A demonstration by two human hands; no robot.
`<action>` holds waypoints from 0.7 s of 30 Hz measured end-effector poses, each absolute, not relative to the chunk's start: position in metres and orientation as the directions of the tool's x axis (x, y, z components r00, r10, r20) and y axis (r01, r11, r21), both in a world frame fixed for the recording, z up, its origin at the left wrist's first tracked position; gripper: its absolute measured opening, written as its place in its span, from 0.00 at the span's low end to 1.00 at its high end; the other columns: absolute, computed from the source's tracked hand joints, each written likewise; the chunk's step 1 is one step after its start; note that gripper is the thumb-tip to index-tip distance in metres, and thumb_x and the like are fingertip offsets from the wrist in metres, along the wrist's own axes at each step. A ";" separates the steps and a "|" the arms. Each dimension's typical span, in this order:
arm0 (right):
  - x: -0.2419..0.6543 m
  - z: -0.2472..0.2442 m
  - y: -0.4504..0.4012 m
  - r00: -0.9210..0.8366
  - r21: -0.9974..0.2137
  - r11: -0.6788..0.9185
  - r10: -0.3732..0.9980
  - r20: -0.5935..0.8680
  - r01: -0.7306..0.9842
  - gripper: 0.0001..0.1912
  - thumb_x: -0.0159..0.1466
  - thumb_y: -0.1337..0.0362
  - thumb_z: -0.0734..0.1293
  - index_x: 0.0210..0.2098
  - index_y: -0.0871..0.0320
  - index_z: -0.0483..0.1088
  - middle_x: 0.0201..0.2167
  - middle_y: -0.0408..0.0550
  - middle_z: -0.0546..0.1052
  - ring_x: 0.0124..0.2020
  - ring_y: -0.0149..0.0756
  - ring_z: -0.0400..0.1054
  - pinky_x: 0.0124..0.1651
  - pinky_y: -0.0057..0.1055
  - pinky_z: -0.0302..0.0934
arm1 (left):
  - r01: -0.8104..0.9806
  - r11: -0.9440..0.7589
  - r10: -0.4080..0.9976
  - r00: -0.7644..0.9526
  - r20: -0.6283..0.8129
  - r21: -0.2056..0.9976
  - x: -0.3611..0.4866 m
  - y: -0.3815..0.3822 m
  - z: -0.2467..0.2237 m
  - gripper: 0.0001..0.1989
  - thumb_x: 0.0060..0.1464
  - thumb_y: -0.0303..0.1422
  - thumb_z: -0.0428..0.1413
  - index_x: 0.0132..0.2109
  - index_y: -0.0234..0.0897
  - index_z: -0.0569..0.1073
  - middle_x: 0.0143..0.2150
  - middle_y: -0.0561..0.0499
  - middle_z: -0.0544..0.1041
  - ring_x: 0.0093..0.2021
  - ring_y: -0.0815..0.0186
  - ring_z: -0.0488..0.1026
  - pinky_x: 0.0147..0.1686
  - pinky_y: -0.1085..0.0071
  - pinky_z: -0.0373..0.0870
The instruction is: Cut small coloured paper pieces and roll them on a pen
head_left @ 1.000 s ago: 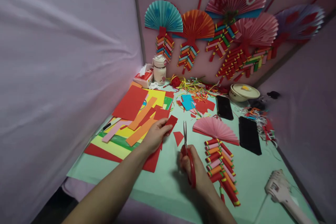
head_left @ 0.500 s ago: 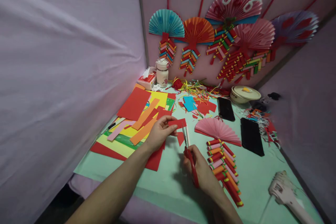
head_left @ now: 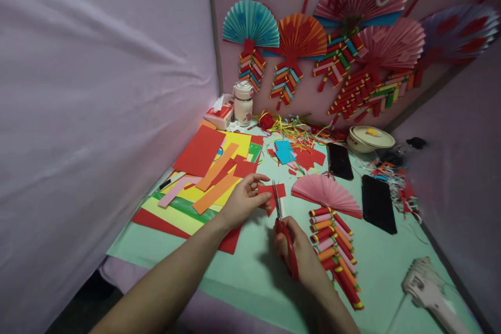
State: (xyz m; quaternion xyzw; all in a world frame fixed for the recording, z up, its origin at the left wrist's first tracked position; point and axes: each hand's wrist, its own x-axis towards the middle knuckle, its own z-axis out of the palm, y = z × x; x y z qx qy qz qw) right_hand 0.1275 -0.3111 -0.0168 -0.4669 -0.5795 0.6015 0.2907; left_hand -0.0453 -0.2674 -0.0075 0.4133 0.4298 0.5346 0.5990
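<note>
My left hand [head_left: 247, 199] has its index finger and thumb spread, with a small red paper piece [head_left: 278, 190] just at and behind the fingertips. Below that piece shows a pointed red scrap [head_left: 271, 207], partly overlapped. In my right hand [head_left: 298, 248] are red-handled scissors [head_left: 278, 206], their metal blades pointing away from me, slightly parted, over the red piece. A white stick-like thing [head_left: 283, 206] is beside the blades. Just right of the scissors lie a pink folded paper fan [head_left: 327, 194] and a string of rolled paper firecrackers [head_left: 334, 250].
Coloured paper sheets and strips [head_left: 188, 214] are piled at left. Two black phones [head_left: 379, 203] and a glue gun [head_left: 430, 292] lie at right. Behind are a lidded bowl [head_left: 370, 140], a white bottle [head_left: 243, 104], a tissue pack [head_left: 219, 115] and paper shreds [head_left: 301, 130]. Paper fans [head_left: 250, 23] hang on the wall.
My left fingers have spread apart from their pinch on the red piece, which has shifted slightly right. The scissors stay in my right hand. The view has tilted down a little.
</note>
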 end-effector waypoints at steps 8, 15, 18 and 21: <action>0.128 -0.019 -0.311 -0.370 -0.956 -0.215 0.887 -0.276 0.198 0.26 0.55 0.37 0.66 0.28 0.52 0.57 0.18 0.35 0.60 0.18 0.29 0.52 0.21 0.28 0.48 | -0.309 0.131 0.991 0.044 -0.123 0.942 -0.045 -0.266 -0.005 0.22 0.45 0.36 0.67 0.46 0.37 0.70 0.31 0.57 0.70 0.24 0.72 0.73 0.29 0.71 0.76; 0.128 -0.024 -0.309 -0.295 -0.930 -0.259 0.896 -0.332 0.260 0.23 0.57 0.41 0.65 0.27 0.52 0.56 0.16 0.34 0.59 0.16 0.28 0.52 0.19 0.27 0.46 | -0.338 0.152 0.986 -0.011 -0.165 0.929 -0.046 -0.263 -0.010 0.19 0.43 0.35 0.68 0.42 0.36 0.72 0.29 0.56 0.72 0.24 0.71 0.74 0.30 0.70 0.77; 0.128 -0.026 -0.308 -0.261 -0.942 -0.226 0.921 -0.290 0.247 0.24 0.58 0.39 0.63 0.28 0.52 0.55 0.16 0.35 0.60 0.16 0.28 0.53 0.19 0.27 0.47 | -0.424 0.177 0.955 -0.143 -0.259 0.888 -0.048 -0.258 -0.011 0.15 0.45 0.33 0.67 0.39 0.35 0.72 0.29 0.55 0.73 0.28 0.68 0.78 0.36 0.67 0.78; 0.129 -0.029 -0.309 -0.270 -0.957 -0.187 0.931 -0.245 0.223 0.25 0.58 0.37 0.62 0.30 0.53 0.56 0.17 0.35 0.61 0.16 0.28 0.52 0.18 0.26 0.47 | -0.520 0.200 0.910 -0.217 -0.354 0.831 -0.052 -0.254 -0.011 0.11 0.46 0.29 0.65 0.37 0.34 0.72 0.31 0.52 0.75 0.34 0.64 0.80 0.39 0.66 0.78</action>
